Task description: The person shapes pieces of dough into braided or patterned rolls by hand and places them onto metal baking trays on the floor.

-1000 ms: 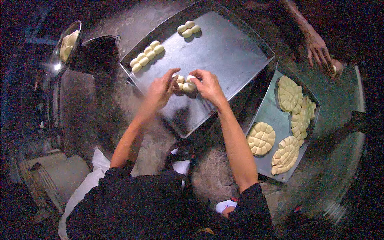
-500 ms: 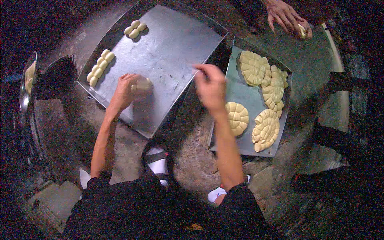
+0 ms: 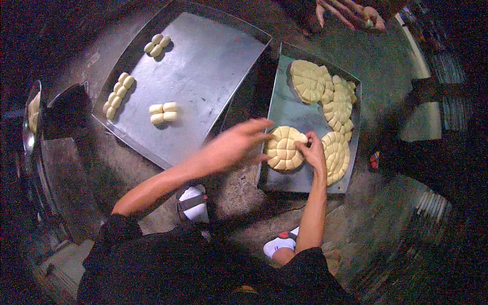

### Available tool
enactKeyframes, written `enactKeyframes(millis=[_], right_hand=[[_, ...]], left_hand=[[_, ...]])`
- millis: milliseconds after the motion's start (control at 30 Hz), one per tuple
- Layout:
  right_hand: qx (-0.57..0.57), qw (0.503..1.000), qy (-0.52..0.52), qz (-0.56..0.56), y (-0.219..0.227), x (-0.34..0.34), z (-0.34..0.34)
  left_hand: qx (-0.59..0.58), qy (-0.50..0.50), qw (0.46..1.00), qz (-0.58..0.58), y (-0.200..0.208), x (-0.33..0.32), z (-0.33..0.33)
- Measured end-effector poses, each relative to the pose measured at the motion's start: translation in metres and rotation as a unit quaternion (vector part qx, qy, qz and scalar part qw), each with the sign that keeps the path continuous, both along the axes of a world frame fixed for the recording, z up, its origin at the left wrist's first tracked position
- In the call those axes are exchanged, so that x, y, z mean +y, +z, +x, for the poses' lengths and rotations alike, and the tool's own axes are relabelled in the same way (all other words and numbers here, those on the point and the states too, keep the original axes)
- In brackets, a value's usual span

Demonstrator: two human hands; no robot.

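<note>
My right hand pinches a dough piece at the edge of a round, scored dough disc. That disc lies at the near left of the smaller metal tray. My left hand, blurred by motion, reaches to the disc's left side with fingers apart and nothing seen in them. More divided dough discs lie on the same tray, some partly broken up. On the larger tray to the left are a block of dough pieces, a double row of pieces and a small far cluster.
At the far right, another person's hand holds a small pale piece over a round table. A shiny rounded metal object stands at the left edge. Below the trays, my shoes show on the stained floor.
My left hand has let go of the dough block on the larger tray and swung right to the disc. My right hand has moved down and right, now gripping a piece at the disc's edge.
</note>
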State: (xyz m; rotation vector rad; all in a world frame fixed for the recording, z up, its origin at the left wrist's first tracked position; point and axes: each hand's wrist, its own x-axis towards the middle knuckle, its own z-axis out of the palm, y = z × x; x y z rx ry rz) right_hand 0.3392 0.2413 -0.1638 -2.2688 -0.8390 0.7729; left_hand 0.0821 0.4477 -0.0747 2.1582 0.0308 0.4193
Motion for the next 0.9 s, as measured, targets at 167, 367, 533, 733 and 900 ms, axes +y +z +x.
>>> enactKeyframes(millis=[167, 367, 533, 733, 900], right_hand=[[0.059, 0.994, -0.006, 0.095, 0.002, 0.011, 0.014], [-0.029, 0.991, 0.002, 0.132, 0.007, 0.009, 0.019], [-0.088, 0.986, -0.062, 0.125, 0.031, 0.000, 0.045], [-0.033, 0.936, -0.120, 0.330, 0.100, 0.018, 0.064], [-0.269, 0.939, 0.099, 0.191, 0.151, 0.045, -0.018]], left_hand=[[0.098, -0.090, 0.977, 0.169, -0.076, -0.076, 0.093], [0.077, 0.037, 0.971, 0.224, -0.141, -0.114, 0.109], [0.035, 0.058, 0.966, 0.250, -0.153, -0.113, 0.111], [0.105, 0.010, 0.986, 0.132, -0.134, -0.092, 0.106], [0.093, 0.076, 0.721, -0.683, -0.022, -0.056, 0.077]])
